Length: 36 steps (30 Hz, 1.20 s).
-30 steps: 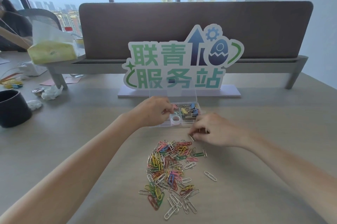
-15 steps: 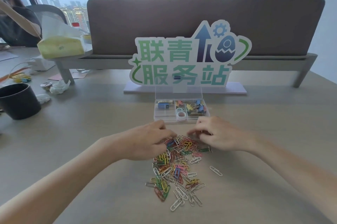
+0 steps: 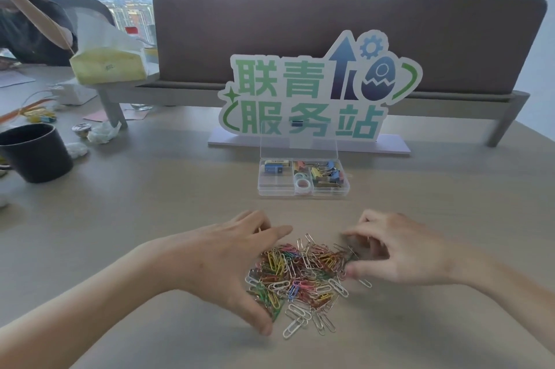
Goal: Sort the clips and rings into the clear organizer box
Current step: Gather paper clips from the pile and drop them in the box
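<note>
The pale wood-grain desk (image 3: 126,218) carries everything noted here. At its far edge stands a grey-brown fabric divider panel (image 3: 330,38), and in front of that a white cut-out sign with green characters (image 3: 303,98) on a flat base. A black round pot (image 3: 36,152) sits at the left of the desk, with a yellow tissue pack (image 3: 108,68) on the divider's ledge behind it.

The person's left hand (image 3: 222,266) lies palm down over the left side of the pile, fingers spread wide and loosely bent, thumb at the near edge of the clips; it holds nothing that can be seen. The right hand (image 3: 399,251) is at the pile's right side, fingers curled toward the clips and touching the outermost ones; whether any clip is pinched cannot be told.

The heap of multicoloured and silver paper clips (image 3: 300,272) rests loose on the desk between the two hands. Beyond it, well apart, is the clear plastic organizer box (image 3: 274,187), lid upright. Its compartments hold coloured binder clips (image 3: 324,171), pale rings (image 3: 303,182) and a blue-and-white eraser (image 3: 274,166).
</note>
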Each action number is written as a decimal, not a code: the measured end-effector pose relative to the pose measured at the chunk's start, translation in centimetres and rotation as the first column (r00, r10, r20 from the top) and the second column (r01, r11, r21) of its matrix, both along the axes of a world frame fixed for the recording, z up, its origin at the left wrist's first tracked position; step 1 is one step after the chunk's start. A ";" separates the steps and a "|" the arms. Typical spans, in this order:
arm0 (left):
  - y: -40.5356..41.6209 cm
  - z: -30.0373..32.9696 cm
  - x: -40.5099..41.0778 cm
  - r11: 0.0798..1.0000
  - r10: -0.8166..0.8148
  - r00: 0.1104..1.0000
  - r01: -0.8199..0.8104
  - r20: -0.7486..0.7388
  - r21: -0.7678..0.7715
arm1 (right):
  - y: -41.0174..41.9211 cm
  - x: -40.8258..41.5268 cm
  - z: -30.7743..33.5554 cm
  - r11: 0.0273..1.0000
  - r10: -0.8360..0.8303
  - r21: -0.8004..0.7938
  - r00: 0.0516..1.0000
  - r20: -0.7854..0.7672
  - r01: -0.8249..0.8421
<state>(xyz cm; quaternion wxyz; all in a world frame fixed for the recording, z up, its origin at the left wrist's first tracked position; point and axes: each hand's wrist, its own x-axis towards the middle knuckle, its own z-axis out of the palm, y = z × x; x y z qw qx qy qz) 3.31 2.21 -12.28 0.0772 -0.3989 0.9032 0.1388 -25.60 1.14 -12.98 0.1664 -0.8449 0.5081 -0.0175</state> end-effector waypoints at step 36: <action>-0.5 -1.7 -2.6 0.976 0.095 0.969 -0.136 -0.227 -0.169 | 1.3 5.5 -0.4 0.987 0.113 -0.113 0.994 -0.008 -0.113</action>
